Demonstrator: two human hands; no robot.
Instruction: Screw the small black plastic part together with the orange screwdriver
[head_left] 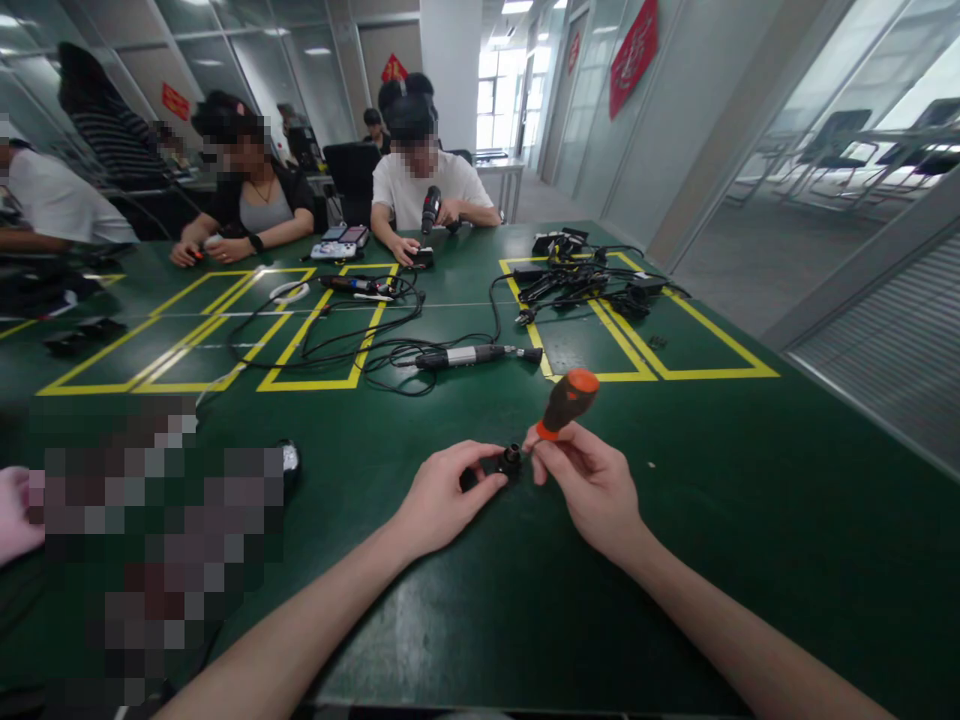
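My left hand (457, 492) pinches a small black cylindrical part (510, 460) between thumb and fingers, low over the green table (420, 620). Its upper end shows a metallic ring. Just to the right, my right hand (589, 475) grips a screwdriver (570, 402) with an orange and black handle, which leans with its butt up and to the right. The fingers cover the lower end of the handle, and the shaft and tip are hard to make out. Both hands are close together, with the screwdriver's lower end beside the black part.
Beyond my hands lies a grey and black corded power tool (469, 356). Black cables and adapters (585, 280) are heaped at the back right, inside yellow tape (712, 372). Across the table a person holds a power drill (431, 208). Another person's hand (19, 515) is at the left edge.
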